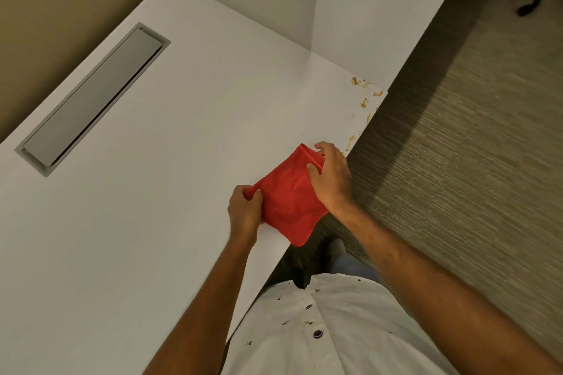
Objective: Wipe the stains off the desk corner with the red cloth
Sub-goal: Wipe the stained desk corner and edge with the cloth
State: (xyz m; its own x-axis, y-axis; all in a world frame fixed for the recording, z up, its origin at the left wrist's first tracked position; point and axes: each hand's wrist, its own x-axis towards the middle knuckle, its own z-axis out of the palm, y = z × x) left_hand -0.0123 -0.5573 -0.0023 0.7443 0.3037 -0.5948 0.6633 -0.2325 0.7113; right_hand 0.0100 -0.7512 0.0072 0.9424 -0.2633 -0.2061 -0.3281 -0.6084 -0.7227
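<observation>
Both hands hold the folded red cloth (289, 197) at the white tabletop (152, 222) edge, left hand (245, 210) pinching its near-left corner, right hand (330, 176) pinching its far fold, near the yellow-brown stains (364, 103) on the tabletop corner

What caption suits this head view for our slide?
Both hands, left hand and right hand, grip the red cloth near the desk's yellowish stains.

Folded red cloth (288, 196) at the white worktop (170, 118) edge; yellowish-brown stains (364, 103) dot the corner beyond.
</observation>
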